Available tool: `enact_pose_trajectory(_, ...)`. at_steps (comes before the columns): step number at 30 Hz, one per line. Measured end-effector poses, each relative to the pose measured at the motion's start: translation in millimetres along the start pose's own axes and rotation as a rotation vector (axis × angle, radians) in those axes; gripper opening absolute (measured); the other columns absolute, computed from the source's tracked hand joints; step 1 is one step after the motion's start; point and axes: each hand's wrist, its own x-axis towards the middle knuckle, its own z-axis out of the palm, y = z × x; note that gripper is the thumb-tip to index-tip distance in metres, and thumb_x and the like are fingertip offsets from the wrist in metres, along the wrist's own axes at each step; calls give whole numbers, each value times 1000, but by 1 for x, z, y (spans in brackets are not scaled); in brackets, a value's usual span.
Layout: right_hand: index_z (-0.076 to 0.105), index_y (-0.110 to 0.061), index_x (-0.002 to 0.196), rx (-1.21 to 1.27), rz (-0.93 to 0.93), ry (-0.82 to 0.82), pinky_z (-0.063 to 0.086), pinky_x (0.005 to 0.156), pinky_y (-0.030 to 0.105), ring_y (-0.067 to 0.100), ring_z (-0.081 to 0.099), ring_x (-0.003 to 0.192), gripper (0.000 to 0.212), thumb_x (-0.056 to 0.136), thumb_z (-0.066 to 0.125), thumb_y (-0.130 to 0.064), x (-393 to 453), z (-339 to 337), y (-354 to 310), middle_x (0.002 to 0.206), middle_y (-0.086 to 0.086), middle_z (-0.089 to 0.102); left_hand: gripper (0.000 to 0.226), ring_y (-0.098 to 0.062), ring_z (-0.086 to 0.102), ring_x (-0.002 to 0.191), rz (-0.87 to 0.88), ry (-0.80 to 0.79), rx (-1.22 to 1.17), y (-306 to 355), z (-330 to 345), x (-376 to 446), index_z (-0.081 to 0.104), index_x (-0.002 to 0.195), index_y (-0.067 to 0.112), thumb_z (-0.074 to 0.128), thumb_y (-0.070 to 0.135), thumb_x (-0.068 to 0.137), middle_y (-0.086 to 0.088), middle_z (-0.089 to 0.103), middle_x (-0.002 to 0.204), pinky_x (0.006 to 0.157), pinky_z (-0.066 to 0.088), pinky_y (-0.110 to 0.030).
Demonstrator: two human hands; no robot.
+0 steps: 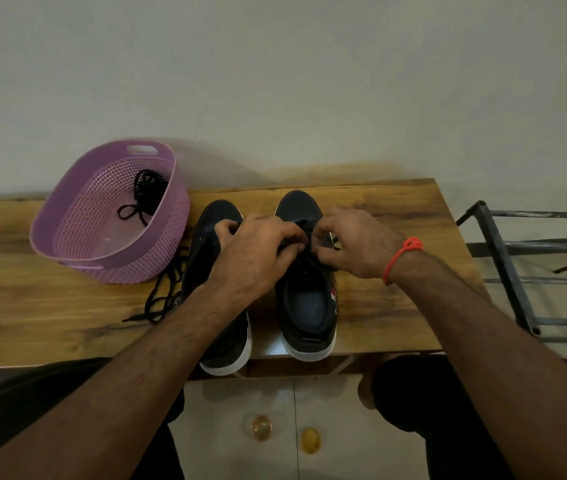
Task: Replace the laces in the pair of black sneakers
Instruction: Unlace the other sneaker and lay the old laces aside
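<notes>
Two black sneakers with white soles stand side by side on the wooden table (396,216), toes pointing away. The left sneaker (221,216) is partly hidden under my left forearm. Over the right sneaker (309,306), both hands meet at its lacing area. My left hand (258,251) pinches the black lace there with curled fingers. My right hand (354,244), with a red thread on its wrist, pinches the same lace from the other side. A loose black lace (162,299) lies on the table left of the left sneaker.
A purple perforated basket (78,237) stands at the left of the table with a bundled black lace (147,192) inside. A dark metal rack (517,271) stands to the right of the table. A plain wall runs behind. My knees are under the table's front edge.
</notes>
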Motion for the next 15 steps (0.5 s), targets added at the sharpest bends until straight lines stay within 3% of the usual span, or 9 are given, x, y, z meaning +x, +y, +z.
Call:
enact_pose_trajectory(5, 61, -29, 90, 70, -21, 46, 43, 85, 27, 15, 53, 99, 6, 91, 65, -32, 0, 1, 0, 102, -4, 56, 13, -12, 41, 125, -4, -3, 11, -2, -2, 2, 65, 109, 44, 59, 45, 97, 20, 61, 114, 101, 20, -49)
enact_pose_trajectory(10, 59, -32, 88, 43, -20, 17, 50, 90, 40, 15, 52, 98, 8, 90, 66, -34, 1, 4, -3, 103, -6, 54, 11, -12, 42, 125, -17, -62, -28, -6, -2, 3, 65, 106, 44, 57, 44, 99, 21, 61, 113, 100, 20, -50)
enact_pose_trajectory(15, 61, -28, 89, -26, -33, -5, 51, 88, 44, 19, 52, 100, 9, 89, 62, -36, -2, 8, -6, 105, -4, 54, 13, -11, 39, 118, 49, -108, 97, -4, 0, 3, 60, 103, 39, 49, 46, 100, 17, 54, 104, 101, 20, -51)
